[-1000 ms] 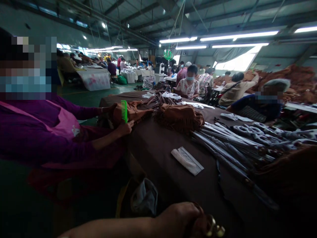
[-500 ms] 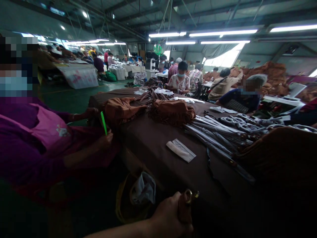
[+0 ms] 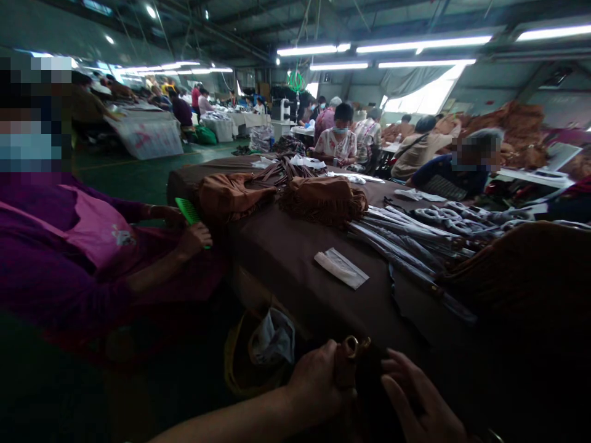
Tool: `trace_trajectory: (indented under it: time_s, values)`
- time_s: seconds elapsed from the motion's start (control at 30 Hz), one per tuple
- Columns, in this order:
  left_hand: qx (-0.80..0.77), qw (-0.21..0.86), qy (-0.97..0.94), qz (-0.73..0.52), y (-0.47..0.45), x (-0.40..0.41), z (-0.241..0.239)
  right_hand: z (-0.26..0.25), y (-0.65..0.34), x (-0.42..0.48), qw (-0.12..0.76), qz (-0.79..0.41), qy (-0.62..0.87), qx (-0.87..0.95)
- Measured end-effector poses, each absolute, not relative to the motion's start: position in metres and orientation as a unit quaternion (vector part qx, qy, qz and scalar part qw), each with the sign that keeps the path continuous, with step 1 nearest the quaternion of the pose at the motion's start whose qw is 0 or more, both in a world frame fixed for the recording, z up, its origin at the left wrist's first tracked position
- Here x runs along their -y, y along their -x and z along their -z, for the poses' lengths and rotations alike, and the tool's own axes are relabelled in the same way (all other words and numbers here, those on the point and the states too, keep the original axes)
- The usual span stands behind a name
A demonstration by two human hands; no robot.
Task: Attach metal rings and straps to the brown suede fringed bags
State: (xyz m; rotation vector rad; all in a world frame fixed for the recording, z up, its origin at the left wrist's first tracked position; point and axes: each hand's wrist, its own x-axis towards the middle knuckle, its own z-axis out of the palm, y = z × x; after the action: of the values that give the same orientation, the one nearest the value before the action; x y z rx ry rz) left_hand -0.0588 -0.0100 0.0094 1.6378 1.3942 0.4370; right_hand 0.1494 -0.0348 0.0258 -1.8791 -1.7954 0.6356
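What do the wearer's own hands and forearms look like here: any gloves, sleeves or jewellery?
Both the left hand and right hand are ungloved. The left forearm shows bare, with no sleeve along most of it. A small gold-coloured curve shows near the right wrist, perhaps a bracelet. It is too dark to tell about rings.

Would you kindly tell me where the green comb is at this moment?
In the head view, the green comb is left of centre, in a co-worker's hand, beside a brown bundle on the table.
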Motion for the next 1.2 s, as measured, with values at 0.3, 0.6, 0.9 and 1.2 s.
trace_trajectory:
  time_s: [0.3,0.6,0.9,1.2]
  values:
    - [-0.546,0.447,-0.689,-0.167,0.065,0.014,-0.01,-0.027,-0.113,0.011,0.392,-0.333,0.655,0.553]
    - [-0.525,0.409,-0.719,-0.198,0.059,0.014,0.004,-0.025,-0.112,0.011,0.385,-0.441,0.551,0.595]
    - [-0.506,0.408,-0.737,-0.184,0.059,0.017,0.007,-0.007,-0.113,0.013,0.377,-0.413,0.55,0.62]
    - [-0.504,0.462,-0.711,-0.164,0.061,0.022,0.006,-0.001,-0.105,0.017,0.387,-0.398,0.553,0.622]
